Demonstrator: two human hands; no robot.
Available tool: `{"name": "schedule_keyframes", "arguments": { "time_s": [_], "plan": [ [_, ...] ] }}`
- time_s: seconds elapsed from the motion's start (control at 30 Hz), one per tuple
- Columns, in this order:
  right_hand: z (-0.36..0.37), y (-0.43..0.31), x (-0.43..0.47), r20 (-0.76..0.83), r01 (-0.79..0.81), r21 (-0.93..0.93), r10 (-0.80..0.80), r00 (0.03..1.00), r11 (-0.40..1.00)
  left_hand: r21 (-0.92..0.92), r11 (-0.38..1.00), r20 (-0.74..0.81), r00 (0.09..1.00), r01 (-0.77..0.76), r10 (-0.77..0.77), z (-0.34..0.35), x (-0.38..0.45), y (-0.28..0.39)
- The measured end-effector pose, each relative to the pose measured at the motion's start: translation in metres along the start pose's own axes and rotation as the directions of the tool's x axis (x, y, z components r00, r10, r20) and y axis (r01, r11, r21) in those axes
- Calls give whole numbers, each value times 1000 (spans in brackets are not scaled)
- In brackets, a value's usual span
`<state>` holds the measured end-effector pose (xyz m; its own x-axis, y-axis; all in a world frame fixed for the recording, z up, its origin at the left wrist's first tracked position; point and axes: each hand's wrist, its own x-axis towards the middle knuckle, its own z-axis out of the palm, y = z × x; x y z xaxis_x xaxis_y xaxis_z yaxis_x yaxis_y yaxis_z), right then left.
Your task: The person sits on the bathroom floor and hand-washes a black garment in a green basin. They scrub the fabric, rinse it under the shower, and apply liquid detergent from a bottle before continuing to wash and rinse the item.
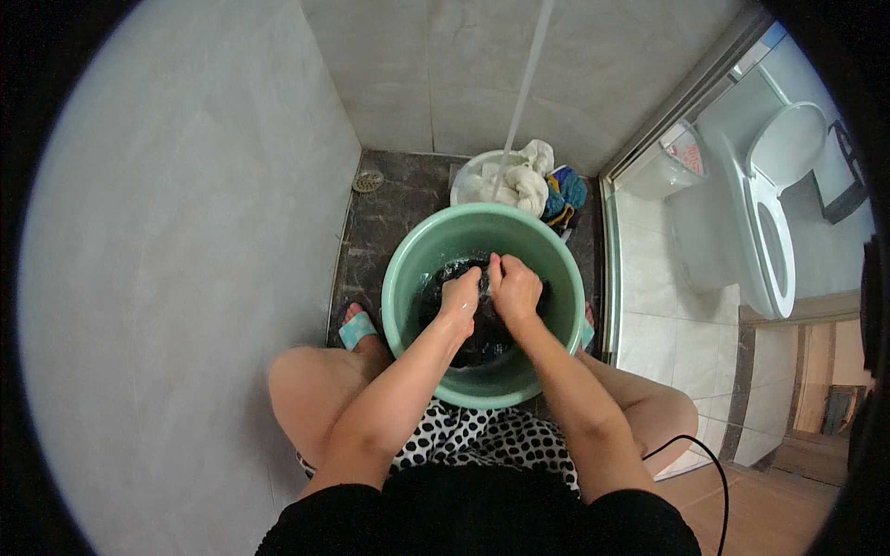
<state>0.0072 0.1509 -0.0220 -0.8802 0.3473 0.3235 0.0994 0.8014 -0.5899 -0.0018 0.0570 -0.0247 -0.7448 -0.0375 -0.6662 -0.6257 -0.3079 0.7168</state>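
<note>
A green plastic tub (393, 278) stands between my knees, with dark wet cloth (480, 344) in its bottom. Both of my hands are down inside it, close together. My left hand (459, 297) is closed and wet, gripping the dark cloth. Beside it, my right hand (516, 288) is also closed on the cloth, thumb and fingertips towards the left hand. The fingers largely hide the part of the cloth that they hold.
Behind the tub, a white basin (462, 182) holds white garments (526, 186); a blue and yellow garment (567, 193) lies beside it. A pale water stream (523, 90) comes down there. Tiled walls, a floor drain (368, 181), a glass partition (609, 278) and a toilet (772, 236) surround me.
</note>
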Motion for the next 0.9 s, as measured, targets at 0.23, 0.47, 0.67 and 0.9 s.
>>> {"name": "schedule_keyframes", "arguments": {
  "time_s": [0.23,0.47,0.67,0.9],
  "plan": [
    [2,-67,-33,59,178,-45,-175,983,983,-397,901,471,881,176,36,-73,84,-57],
    [-20,-64,-24,-37,178,111,-175,984,978,-325,940,192,981,102,-41,-26,11,-8],
    [-15,-1,16,242,-325,199,274,931,925,199,979,158,985,35,-67,1,-37,23],
    [-79,13,56,696,-698,661,123,708,276,640,478,550,793,-602,262,-38,-48,76]
  ]
}}
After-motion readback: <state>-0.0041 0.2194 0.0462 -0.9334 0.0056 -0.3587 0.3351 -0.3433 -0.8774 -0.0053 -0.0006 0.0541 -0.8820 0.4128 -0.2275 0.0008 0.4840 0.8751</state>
